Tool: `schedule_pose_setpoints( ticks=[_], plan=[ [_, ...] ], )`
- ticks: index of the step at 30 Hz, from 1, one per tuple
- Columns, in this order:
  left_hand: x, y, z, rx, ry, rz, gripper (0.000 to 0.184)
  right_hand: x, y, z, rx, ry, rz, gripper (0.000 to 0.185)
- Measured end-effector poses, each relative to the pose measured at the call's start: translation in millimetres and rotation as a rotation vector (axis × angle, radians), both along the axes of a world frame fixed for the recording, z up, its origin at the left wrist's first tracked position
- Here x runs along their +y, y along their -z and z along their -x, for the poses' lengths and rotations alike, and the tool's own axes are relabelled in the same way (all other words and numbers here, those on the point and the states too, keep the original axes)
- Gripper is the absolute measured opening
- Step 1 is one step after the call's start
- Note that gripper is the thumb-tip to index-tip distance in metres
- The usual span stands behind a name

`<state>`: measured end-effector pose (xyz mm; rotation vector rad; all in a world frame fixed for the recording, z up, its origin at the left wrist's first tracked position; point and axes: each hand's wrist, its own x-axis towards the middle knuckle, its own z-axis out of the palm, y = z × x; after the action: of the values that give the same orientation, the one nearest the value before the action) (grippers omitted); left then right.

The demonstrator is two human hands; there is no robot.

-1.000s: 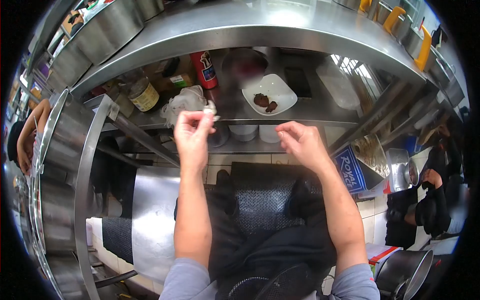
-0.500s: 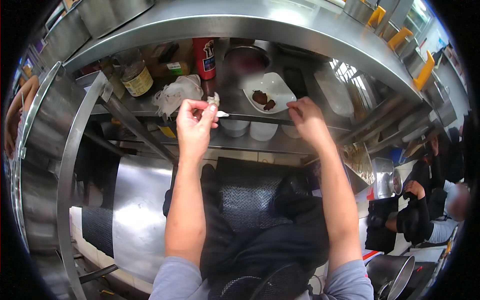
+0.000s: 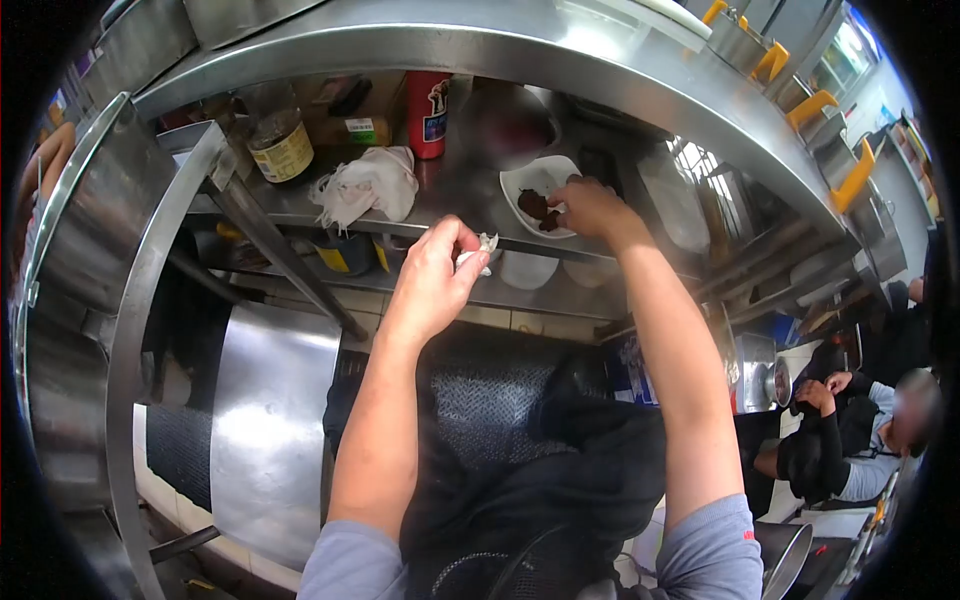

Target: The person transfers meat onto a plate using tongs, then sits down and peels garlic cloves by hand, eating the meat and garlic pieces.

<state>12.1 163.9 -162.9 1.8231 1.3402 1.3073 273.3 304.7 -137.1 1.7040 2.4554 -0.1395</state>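
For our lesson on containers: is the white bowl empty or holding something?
Holding something: dark brown pieces lie in the white bowl, by the right hand.

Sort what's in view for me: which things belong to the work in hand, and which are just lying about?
In use:
- white scrap, pinched in the left hand
- white bowl and brown pieces, with the right hand at them

Apparently just lying about:
- white cloth
- red container
- yellow-labelled jar
- orange handles
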Motion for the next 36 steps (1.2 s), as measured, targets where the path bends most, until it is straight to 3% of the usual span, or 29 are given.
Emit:
schedule_pose_setpoints(
  ticks=[11, 13, 16, 20, 22, 26, 30, 32, 34, 36],
  plan=[
    [-2.4, -0.6, 1.3, 0.038, -0.001, 0.025, 0.021, 11.8, 5.6, -16.8, 0.252, -0.057, 0.013, 0.024],
    [-1.9, 2.6, 0.3, 0.029, 0.000, 0.019, 0.021, 3.1, 10.9, -25.3, 0.513, -0.081, -0.057, 0.024],
    [-1.9, 1.9, 0.0, 0.033, -0.005, 0.018, 0.020, -30.0, -17.7, -17.6, 0.653, 0.080, -0.082, 0.027],
    [-2.1, 0.4, -3.6, 0.048, -0.010, 0.051, 0.020, -43.2, -1.0, -32.7, 0.894, 0.119, -0.071, 0.027],
    [-2.0, 2.7, -4.5, 0.050, -0.003, 0.050, 0.020, -50.9, 14.5, -38.1, 1.227, 0.109, 0.000, 0.025],
    [-0.7, 4.8, -7.7, 0.056, -0.001, 0.029, 0.019, -89.0, 12.5, -27.0, 1.550, 0.159, 0.123, 0.028],
    [-0.6, 1.0, -13.3, 0.061, -0.004, 0.039, 0.020, -125.7, -14.4, -14.2, 1.711, -0.073, 0.157, 0.029],
    [-1.7, 0.5, -14.3, 0.084, -0.002, 0.034, 0.020, -147.0, -40.5, -6.5, 1.692, -0.354, 0.104, 0.031],
    [-0.4, 1.1, -15.4, 0.087, 0.000, 0.022, 0.020, -187.2, -75.8, 8.1, 1.780, -0.505, 0.108, 0.021],
    [-0.4, 4.0, -16.8, 0.086, 0.008, 0.016, 0.020, -210.0, -109.7, 5.4, 1.571, -0.826, 0.016, 0.012]
  ],
)
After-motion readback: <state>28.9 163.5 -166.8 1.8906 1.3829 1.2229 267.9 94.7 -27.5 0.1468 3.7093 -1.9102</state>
